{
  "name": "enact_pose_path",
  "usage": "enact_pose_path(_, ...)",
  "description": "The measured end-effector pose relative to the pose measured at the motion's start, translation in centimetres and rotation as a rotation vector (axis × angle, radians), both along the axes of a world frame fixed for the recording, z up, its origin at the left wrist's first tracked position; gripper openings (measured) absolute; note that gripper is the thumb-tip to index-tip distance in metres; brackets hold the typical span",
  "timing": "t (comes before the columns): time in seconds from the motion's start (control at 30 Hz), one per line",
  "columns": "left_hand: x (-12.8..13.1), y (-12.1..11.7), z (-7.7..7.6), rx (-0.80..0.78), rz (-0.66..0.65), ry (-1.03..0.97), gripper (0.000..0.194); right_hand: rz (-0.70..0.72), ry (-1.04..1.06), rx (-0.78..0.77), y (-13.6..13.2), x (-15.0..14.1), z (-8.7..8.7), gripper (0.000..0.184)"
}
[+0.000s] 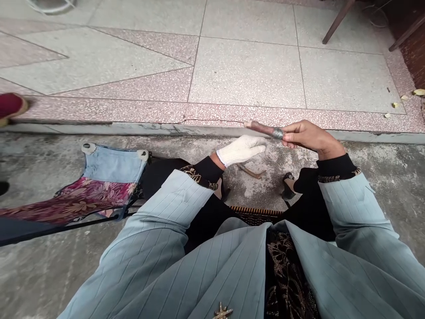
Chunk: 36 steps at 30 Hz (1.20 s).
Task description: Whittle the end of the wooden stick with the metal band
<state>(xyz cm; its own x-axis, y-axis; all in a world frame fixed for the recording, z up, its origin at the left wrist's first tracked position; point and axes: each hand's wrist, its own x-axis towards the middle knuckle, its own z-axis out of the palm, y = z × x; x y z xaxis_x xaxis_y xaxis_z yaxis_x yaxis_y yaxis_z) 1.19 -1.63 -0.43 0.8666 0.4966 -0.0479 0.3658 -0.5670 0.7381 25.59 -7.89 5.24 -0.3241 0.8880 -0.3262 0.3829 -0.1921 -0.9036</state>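
Note:
My right hand (303, 136) is bare and closed, its thumb and fingers pinching the wire-wound end of a short brown wooden stick (260, 127). Coils of grey metal wire (278, 133) wrap the stick beside my fingertips. Its paler tip points left, above the step edge. My left hand (244, 149), in a white knitted glove, is just below the stick and apart from it. The gloved fingers stretch out to the right with nothing seen in them. On the ground below lies a bent piece of branch (250, 171), its left end partly covered by my left wrist.
A raised tiled step (245, 75) runs across in front of me. To my left stands a folding chair (114, 166) with denim and floral cloth. A red shoe (11, 106) shows at the left edge. Wooden furniture legs (338, 22) stand at the upper right.

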Motion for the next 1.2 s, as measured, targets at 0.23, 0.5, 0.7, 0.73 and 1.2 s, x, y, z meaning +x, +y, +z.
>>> enact_pose_path(0.23, 0.4, -1.1, -0.5, 0.228, 0.047, 0.183, 0.039, -0.143, -0.396, 0.092, 1.2, -0.6, -1.5, 0.023)
enact_pose_path(0.5, 0.3, -1.5, -0.4, 0.273, -0.088, 0.236, 0.034, 0.149, -0.916, 0.054, 1.6, -2.5, -3.7, 0.018)
enact_pose_path(0.7, -0.5, -0.3, -0.7, 0.166, -0.123, 0.168, 0.03, 0.593, -0.505, -0.223, 0.6, -2.6, -2.6, 0.015)
enact_pose_path(0.73, -0.6, -0.2, -0.8, 0.118, -0.119, 0.136, 0.029, 0.64, -0.377, -0.256, 0.4, -2.4, -2.2, 0.017)
enact_pose_path(1.2, 1.1, -2.2, -2.2, 0.006, -0.144, 0.045, 0.029, -0.22, -0.602, 0.119, 1.4, -0.3, -3.7, 0.025)
